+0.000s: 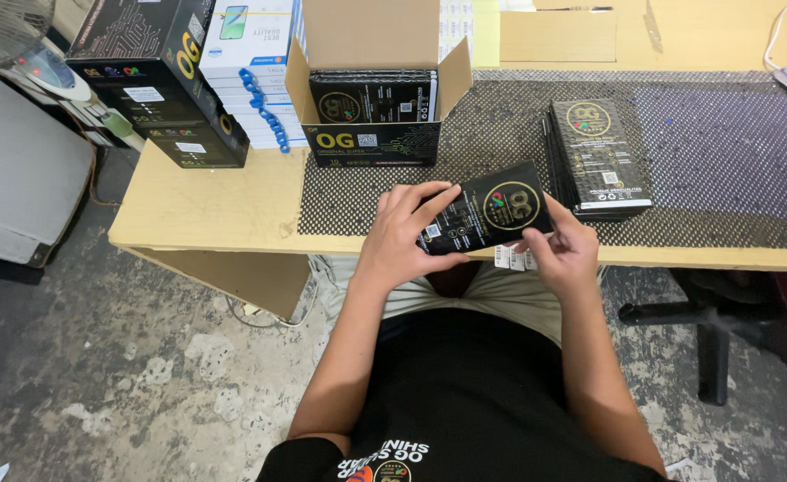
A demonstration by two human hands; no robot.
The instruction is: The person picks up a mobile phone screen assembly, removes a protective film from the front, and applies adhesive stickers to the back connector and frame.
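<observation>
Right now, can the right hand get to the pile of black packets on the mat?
Probably yes. The right hand sits just below the pile of black packets, with nothing between them, though it is busy with a black packet.

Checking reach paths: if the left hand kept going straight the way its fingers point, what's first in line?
The left hand points up-right across the black packet it holds. Past that, likely the stack of black packets on the mesh mat; depth unclear.

Open mat (732, 170) right of the packet stack (600, 159); open carton (371, 98) seemingly blocks the far-left reach
</observation>
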